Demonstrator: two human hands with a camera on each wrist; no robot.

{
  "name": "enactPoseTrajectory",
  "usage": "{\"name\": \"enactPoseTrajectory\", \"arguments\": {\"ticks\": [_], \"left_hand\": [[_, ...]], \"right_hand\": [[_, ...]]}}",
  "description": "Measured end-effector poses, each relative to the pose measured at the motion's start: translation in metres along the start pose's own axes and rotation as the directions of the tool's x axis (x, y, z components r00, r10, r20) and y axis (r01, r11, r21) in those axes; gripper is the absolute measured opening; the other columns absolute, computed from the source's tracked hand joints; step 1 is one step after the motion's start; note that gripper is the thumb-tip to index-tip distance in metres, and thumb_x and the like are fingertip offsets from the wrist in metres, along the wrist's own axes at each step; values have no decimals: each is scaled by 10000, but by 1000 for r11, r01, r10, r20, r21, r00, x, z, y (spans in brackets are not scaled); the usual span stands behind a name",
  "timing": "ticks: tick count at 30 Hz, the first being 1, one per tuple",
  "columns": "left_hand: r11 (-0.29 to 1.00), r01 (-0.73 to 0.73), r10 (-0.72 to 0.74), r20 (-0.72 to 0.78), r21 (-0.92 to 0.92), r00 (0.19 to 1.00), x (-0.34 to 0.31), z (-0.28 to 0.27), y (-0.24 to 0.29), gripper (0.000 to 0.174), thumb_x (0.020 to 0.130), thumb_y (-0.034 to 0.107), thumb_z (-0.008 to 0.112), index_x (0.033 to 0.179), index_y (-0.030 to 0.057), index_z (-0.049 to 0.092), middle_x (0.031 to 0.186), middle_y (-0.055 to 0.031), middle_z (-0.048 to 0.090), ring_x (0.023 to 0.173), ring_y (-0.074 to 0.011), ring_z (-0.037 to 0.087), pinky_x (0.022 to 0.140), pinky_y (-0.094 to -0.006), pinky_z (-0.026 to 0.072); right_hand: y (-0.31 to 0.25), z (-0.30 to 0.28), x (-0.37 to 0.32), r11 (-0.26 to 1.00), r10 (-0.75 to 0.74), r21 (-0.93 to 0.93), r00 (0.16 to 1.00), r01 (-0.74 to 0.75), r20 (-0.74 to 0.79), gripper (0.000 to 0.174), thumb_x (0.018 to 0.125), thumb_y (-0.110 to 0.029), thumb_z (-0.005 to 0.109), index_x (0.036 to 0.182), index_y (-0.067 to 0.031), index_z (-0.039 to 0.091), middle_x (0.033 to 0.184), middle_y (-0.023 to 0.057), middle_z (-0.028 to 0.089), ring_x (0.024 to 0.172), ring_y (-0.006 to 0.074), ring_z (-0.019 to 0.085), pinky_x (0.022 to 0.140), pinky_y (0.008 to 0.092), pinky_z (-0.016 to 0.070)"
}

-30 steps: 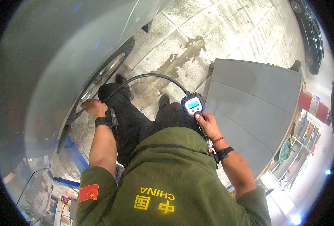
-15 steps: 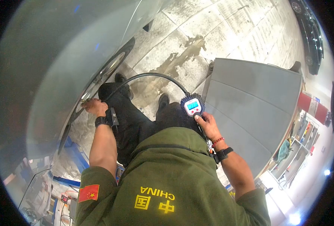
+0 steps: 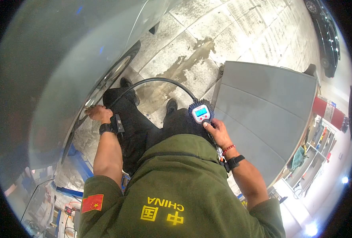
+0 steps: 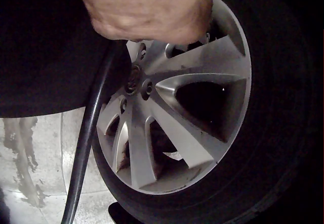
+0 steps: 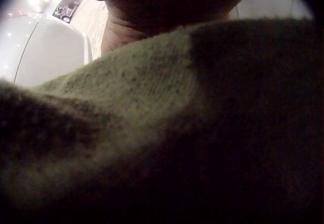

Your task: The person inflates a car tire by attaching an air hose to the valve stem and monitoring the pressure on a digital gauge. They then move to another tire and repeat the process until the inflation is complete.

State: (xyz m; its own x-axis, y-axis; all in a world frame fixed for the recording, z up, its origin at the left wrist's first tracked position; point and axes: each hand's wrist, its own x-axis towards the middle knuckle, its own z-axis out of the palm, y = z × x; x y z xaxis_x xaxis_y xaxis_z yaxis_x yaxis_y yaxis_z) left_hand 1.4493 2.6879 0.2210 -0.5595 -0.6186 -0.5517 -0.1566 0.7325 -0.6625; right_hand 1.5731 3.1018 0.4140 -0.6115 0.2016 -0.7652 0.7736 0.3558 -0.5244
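Note:
A round gauge (image 3: pixel 201 113) with a black ribbed rim, blue display and red buttons is in my right hand (image 3: pixel 220 134), thumb at its lower edge. In the right wrist view, that hand (image 5: pixel 167 6) is mostly hidden by green cloth. From the gauge a black hose (image 3: pixel 156 79) arcs left over my legs. My left hand (image 3: pixel 100 114) is at the wheel (image 3: pixel 118 69), curled round the hose end. The left wrist view shows the hand (image 4: pixel 147 9) over the silver spoked wheel (image 4: pixel 172 102), with the hose (image 4: pixel 86 148) running down from under it; the fingertips are hidden.
The grey car body (image 3: pixel 61 71) fills the left side. A grey cabinet (image 3: pixel 263 115) stands close on the right, with a red cylinder (image 3: pixel 330 113) and shelves (image 3: pixel 309 170) beyond. Blue metal parts (image 3: pixel 80 164) lie lower left. A dark car (image 3: pixel 325 35) is farther off.
The gauge and my right hand have shifted very slightly left in the head view. The left hand stays at the wheel, and both grips look the same.

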Motion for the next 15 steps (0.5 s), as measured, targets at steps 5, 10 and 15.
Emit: {"name": "enactPoseTrajectory", "arguments": {"ticks": [5,10,15], "left_hand": [[998,22,-23,-2,-60,1000,3,1,2,567,956,473,366,1317,41,438,1340,-95,453,1246,-239,438,1038,-340,334],[990,51,-52,0,-132,999,20,24,8,523,975,438,349,1271,28,481,1254,-63,516,1168,-201,507,993,-306,378],[981,53,-56,-10,-189,998,53,59,14,498,935,409,391,1237,33,512,1234,-64,535,1151,-211,524,964,-307,405]], "right_hand": [[-2,-2,1,999,31,11,998,-31,49,423,839,-368,655,987,25,608,793,40,576,750,136,491,693,304,420],[6,2,2,997,-5,71,1000,3,17,428,845,-382,648,953,29,602,771,30,554,732,126,467,665,297,404],[4,0,3,999,34,-10,999,-33,23,454,842,-408,644,926,35,599,760,33,546,724,129,461,658,298,401]]}}
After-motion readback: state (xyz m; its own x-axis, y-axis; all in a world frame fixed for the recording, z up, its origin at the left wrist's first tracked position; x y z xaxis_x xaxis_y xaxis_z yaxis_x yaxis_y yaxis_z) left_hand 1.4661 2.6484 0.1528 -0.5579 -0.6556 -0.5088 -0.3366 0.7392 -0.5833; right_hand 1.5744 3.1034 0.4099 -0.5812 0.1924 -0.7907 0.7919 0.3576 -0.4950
